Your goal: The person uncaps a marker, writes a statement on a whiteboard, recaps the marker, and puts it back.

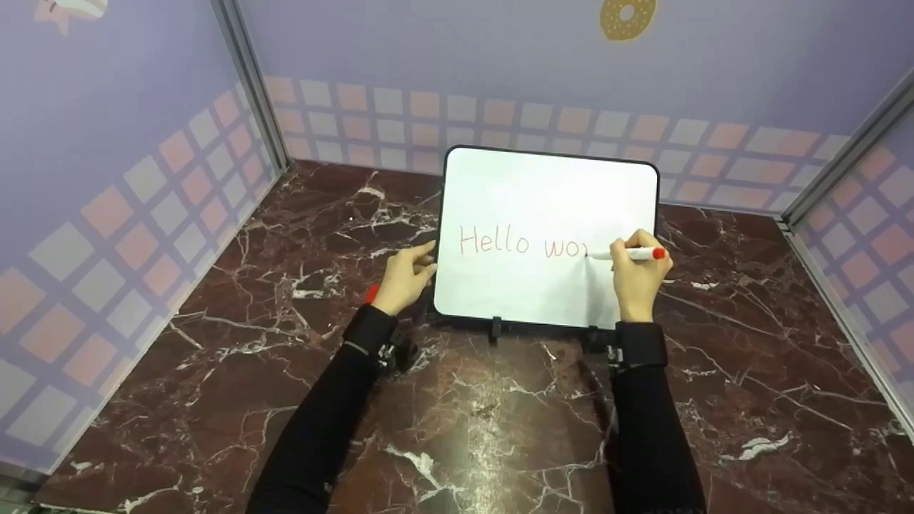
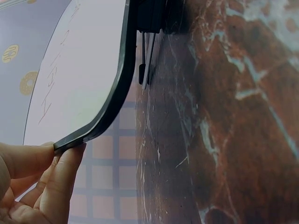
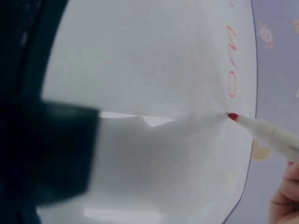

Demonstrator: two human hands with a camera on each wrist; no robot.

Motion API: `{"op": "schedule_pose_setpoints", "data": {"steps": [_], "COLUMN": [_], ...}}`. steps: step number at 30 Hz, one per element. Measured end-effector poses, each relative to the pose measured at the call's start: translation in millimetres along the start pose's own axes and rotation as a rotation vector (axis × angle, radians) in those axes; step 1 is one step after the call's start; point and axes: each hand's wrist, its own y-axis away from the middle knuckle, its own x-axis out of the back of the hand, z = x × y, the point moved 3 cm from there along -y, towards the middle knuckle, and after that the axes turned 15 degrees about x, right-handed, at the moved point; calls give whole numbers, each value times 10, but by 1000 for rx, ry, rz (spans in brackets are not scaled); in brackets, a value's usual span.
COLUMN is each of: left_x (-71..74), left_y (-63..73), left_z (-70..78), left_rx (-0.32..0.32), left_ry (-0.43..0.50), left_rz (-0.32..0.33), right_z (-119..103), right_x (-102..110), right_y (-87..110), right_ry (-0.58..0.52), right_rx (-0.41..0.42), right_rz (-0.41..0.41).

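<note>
A black-framed whiteboard (image 1: 528,193) stands tilted back on a stand, with "Hello wo" and part of another letter in red on it. My left hand (image 1: 405,280) pinches the board's left edge between thumb and fingers, which the left wrist view shows up close at the black rim (image 2: 110,109). On the right, my right hand (image 1: 640,275) grips a white marker (image 1: 628,253) with a red end. Its red tip (image 3: 233,116) meets the board just after the "o" in the right wrist view. The fingers (image 3: 287,193) show only partly there.
Under the board, small black stand feet (image 1: 495,330) rest on the dark red marbled table (image 1: 485,428). A red object (image 1: 372,293) is partly hidden behind my left wrist. Purple panels with a checkered band (image 1: 389,128) enclose the table at the back and sides.
</note>
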Motion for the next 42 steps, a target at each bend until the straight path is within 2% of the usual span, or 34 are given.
{"op": "schedule_pose_setpoints", "data": {"steps": [4,16,22,31,35,42], "left_x": [-2,-2,6,-8,-11,-3], "left_y": [-2,-6,6,1,5,10], "left_z": [-1,-5,2,1,4,-1], "left_rx": [-9,-32,-34,-38,-44,-42], "left_ry": [3,13,10,16,8,1], "left_rz": [8,13,10,11,17,30], "right_z": [-15,33,58,122,110,4], "right_x": [5,3,50,47,51,84], "right_y": [-9,6,-3,5,2,-48], "right_ry": [13,-16,-10,-31,-40,45], "right_rx": [-11,28,20,-30,-21,-32], "right_rz": [-20,86,126,103,89,-15]}}
